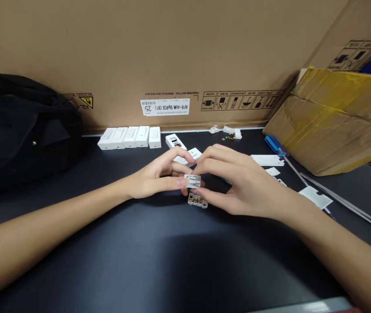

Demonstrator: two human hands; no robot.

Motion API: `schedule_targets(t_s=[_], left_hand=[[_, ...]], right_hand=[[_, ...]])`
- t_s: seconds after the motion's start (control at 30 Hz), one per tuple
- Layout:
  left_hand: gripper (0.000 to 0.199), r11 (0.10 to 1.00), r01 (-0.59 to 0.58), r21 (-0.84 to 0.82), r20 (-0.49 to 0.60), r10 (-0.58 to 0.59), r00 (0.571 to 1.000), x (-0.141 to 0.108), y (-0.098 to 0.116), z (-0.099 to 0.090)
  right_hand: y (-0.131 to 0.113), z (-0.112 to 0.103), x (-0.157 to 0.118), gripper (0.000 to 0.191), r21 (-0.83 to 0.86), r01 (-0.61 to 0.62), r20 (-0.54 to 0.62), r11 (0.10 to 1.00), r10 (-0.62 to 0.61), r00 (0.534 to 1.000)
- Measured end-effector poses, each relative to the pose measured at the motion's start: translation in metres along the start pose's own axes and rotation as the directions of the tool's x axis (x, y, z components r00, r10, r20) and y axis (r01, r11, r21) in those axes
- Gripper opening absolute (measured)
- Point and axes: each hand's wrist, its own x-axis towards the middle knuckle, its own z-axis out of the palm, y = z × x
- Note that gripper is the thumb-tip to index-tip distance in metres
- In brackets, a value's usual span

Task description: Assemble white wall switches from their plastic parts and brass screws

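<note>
Between both hands is a small white plastic switch part [192, 181] with a moulded face turned up. My left hand [164, 174] pinches its left side with thumb and fingers. From the other side, my right hand [227, 178] grips it at the right edge with thumb and fingertips. Just below, on the dark table, lies a small white switch base [198, 201] with brass-coloured contacts inside. Behind my fingers rest a white switch housing [174, 141] with an opening and a white switch cover [194, 154], partly hidden by my left hand.
Several white wall switches [129, 138] stand in a row at the back left, beside a black bag [25, 134]. Small brass and white pieces [232, 134] lie at the back. On the right are a blue-handled screwdriver [275, 145], white plates [315, 198] and a taped cardboard box [332, 121].
</note>
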Motion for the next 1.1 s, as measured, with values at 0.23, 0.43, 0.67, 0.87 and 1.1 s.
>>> schedule_targets(t_s=[0.23, 0.43, 0.67, 0.87, 1.1], left_hand=[[0.029, 0.998, -0.023, 0.065, -0.023, 0.024, 0.999, 0.0026, 0.0004, -0.0017], [0.034, 0.998, -0.014, 0.059, -0.006, 0.015, 1.0, 0.0017, 0.004, -0.0041], [0.031, 0.992, -0.027, -0.126, 0.025, 0.03, 0.999, 0.0002, 0.0027, -0.0024], [0.026, 0.982, -0.008, -0.186, -0.033, 0.001, 0.999, -0.0014, -0.0009, 0.0025], [0.018, 0.988, -0.011, -0.157, -0.145, -0.012, 0.989, 0.0047, -0.0053, 0.0015]], right_hand=[[0.0003, -0.0012, 0.0013, 0.011, 0.1, -0.074, -0.018, 0.992, 0.076, 0.997], [0.001, -0.0035, 0.0018, 0.022, 0.331, -0.129, 0.073, 0.935, 0.112, 0.991], [0.0009, -0.0037, 0.0016, 0.025, 0.385, -0.111, 0.05, 0.916, 0.099, 0.994], [-0.0063, -0.0074, 0.0026, 0.016, 0.329, -0.089, 0.017, 0.94, 0.088, 0.996], [0.0017, -0.0075, 0.0029, 0.012, 0.286, -0.111, -0.034, 0.952, 0.126, 0.991]])
